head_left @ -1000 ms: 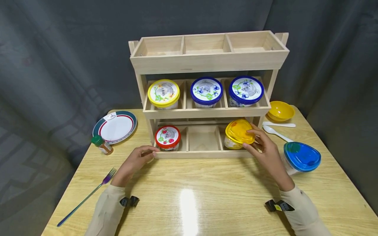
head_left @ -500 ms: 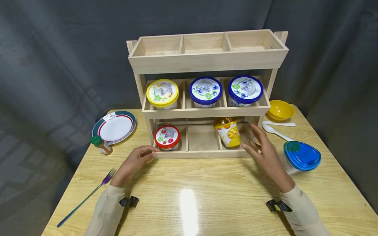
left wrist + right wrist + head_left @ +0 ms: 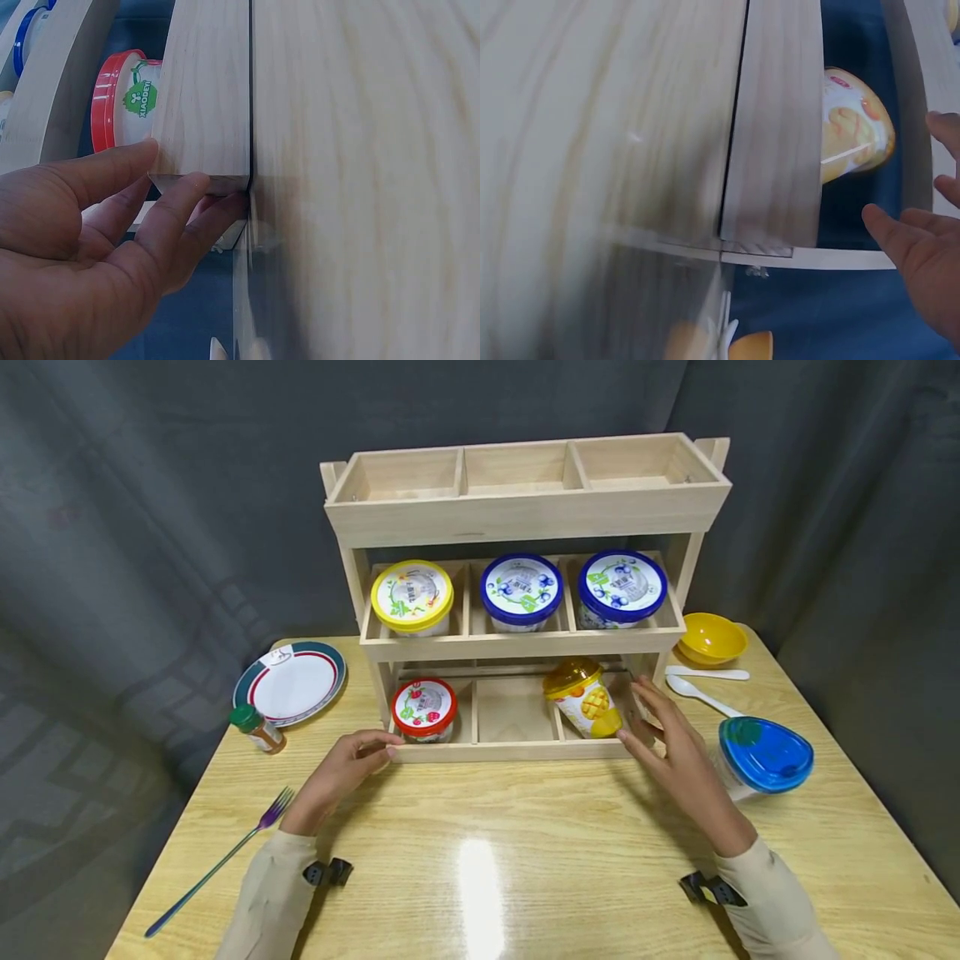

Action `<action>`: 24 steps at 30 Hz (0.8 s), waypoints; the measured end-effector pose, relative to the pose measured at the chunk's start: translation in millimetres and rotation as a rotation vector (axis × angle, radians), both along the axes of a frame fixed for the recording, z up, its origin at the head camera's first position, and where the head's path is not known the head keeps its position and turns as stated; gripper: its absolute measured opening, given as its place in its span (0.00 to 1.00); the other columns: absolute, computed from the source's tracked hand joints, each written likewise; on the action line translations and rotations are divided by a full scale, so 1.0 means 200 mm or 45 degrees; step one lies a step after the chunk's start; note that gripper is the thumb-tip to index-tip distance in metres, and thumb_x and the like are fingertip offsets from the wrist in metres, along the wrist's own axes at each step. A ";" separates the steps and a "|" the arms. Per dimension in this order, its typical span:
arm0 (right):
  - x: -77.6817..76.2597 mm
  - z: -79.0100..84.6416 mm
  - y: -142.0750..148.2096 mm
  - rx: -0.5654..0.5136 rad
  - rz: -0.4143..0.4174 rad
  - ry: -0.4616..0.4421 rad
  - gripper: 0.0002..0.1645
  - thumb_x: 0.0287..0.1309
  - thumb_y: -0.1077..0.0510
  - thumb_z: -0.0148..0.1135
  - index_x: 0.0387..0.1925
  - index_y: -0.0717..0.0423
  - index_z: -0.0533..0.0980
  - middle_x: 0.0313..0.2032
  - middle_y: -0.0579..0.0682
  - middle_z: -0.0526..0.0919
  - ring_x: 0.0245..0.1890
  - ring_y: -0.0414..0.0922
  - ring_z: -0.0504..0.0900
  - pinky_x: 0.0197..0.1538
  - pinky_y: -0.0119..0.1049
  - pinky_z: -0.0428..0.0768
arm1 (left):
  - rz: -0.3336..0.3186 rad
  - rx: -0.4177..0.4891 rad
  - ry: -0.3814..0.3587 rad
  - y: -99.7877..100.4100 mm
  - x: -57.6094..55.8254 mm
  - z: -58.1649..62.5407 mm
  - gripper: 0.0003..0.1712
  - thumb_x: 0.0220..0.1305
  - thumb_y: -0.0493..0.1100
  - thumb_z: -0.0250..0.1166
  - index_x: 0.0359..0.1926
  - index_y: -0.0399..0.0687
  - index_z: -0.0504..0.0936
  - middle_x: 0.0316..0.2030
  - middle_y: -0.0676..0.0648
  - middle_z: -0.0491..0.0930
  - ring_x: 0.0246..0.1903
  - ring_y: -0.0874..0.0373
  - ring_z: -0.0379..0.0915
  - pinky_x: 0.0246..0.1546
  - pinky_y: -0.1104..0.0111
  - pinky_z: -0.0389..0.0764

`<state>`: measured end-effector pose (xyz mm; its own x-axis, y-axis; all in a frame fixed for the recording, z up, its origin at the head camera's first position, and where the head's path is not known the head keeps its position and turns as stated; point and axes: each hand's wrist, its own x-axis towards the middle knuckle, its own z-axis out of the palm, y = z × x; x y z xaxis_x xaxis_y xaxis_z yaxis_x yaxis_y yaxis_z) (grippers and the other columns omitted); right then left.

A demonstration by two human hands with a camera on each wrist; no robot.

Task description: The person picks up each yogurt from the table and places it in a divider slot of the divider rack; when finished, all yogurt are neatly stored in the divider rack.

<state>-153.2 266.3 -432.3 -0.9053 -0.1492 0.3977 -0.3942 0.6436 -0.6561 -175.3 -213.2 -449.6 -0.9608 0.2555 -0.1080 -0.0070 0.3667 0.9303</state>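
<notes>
A wooden three-tier rack [image 3: 525, 647] stands at the back of the table. My left hand [image 3: 347, 772] holds the left end of its bottom front board with thumb and fingers; the left wrist view shows the fingertips against that corner. A yellow lidded cup [image 3: 588, 702] with a mango picture leans left in the bottom right compartment, its base towards my right hand [image 3: 678, 764]. That hand has its thumb and fingers spread at the rack's right end and holds nothing. In the right wrist view the cup [image 3: 855, 124] lies apart from the fingers. A red-lidded tub [image 3: 424, 710] sits bottom left.
The middle tier holds a yellow-lidded tub [image 3: 412, 597] and two blue-lidded tubs [image 3: 521, 589]. To the left are a plate [image 3: 292, 683], a spice bottle [image 3: 257, 728] and a fork [image 3: 221, 860]. To the right stand a blue-lidded cup [image 3: 765, 756], white cutlery [image 3: 705, 695] and a yellow bowl [image 3: 711, 639].
My right hand has let go of the yellow cup, which tipped over to the left and then shifted slightly right. The left hand has stayed at the rack's corner.
</notes>
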 end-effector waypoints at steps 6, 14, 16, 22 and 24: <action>0.08 0.05 0.02 0.000 -0.048 0.111 0.47 0.66 0.72 0.73 0.82 0.57 0.64 0.81 0.62 0.63 0.74 0.67 0.71 0.62 0.19 0.71 | 0.003 0.000 0.007 0.00 0.00 0.01 0.15 0.81 0.34 0.63 0.61 0.29 0.84 0.65 0.31 0.78 0.57 0.50 0.77 0.54 0.72 0.78; 0.21 0.10 0.07 0.025 -0.057 0.343 0.46 0.61 0.77 0.74 0.78 0.61 0.69 0.79 0.57 0.68 0.76 0.30 0.66 0.65 0.17 0.68 | -0.003 0.010 0.013 0.01 0.00 0.01 0.15 0.81 0.33 0.62 0.60 0.28 0.84 0.64 0.30 0.78 0.55 0.51 0.78 0.53 0.72 0.78; 0.24 0.12 0.09 0.023 -0.060 0.396 0.34 0.74 0.63 0.69 0.77 0.63 0.70 0.78 0.59 0.70 0.76 0.30 0.67 0.66 0.18 0.68 | -0.003 0.013 0.013 0.01 0.00 0.01 0.15 0.81 0.33 0.62 0.60 0.28 0.83 0.64 0.30 0.78 0.55 0.52 0.78 0.53 0.72 0.78; 0.31 0.15 0.15 0.005 -0.176 0.479 0.48 0.78 0.29 0.54 0.74 0.66 0.73 0.76 0.60 0.72 0.75 0.31 0.68 0.66 0.18 0.68 | 0.008 -0.006 0.015 0.01 0.00 0.00 0.15 0.81 0.33 0.62 0.61 0.28 0.84 0.65 0.30 0.78 0.57 0.51 0.77 0.54 0.72 0.78; 0.32 0.16 0.18 0.006 -0.238 0.508 0.48 0.77 0.28 0.55 0.73 0.66 0.74 0.75 0.60 0.73 0.75 0.32 0.69 0.68 0.19 0.68 | 0.008 -0.010 0.009 0.01 0.00 0.00 0.15 0.81 0.34 0.62 0.61 0.29 0.84 0.66 0.31 0.77 0.57 0.51 0.77 0.54 0.72 0.78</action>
<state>-88.4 302.4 -400.1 -0.6925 0.0003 0.7214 -0.4924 0.7306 -0.4730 -174.6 -211.7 -448.8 -0.9631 0.2486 -0.1029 -0.0025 0.3742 0.9273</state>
